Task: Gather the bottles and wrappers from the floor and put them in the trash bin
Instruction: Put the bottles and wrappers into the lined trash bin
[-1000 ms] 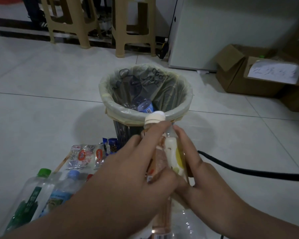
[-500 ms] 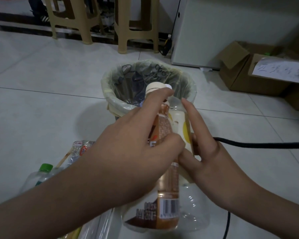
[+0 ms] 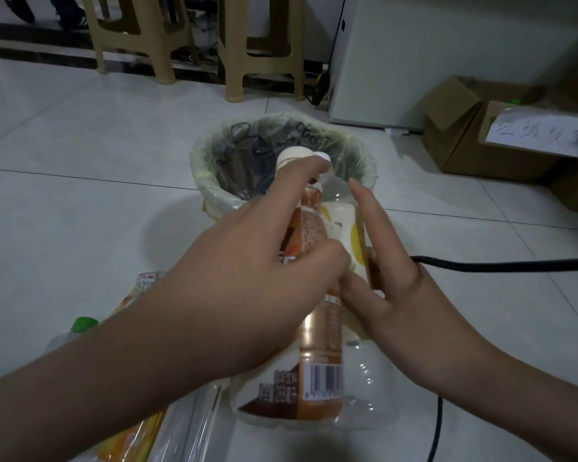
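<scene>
Two bottles [image 3: 321,345] are bunched toward the trash bin [image 3: 202,181], likely for one drop. They are gripped by the left hand [image 3: 234,295], braced by the flat right hand [image 3: 397,295]

open bin [image 3: 209,181] just beyond bottles [image 3: 319,345]

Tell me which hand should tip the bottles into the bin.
Left, probably. The left hand grips the brown bottle, whose cap points at the bin. The right hand only presses straight fingers against the clear bottle beside it.
</scene>
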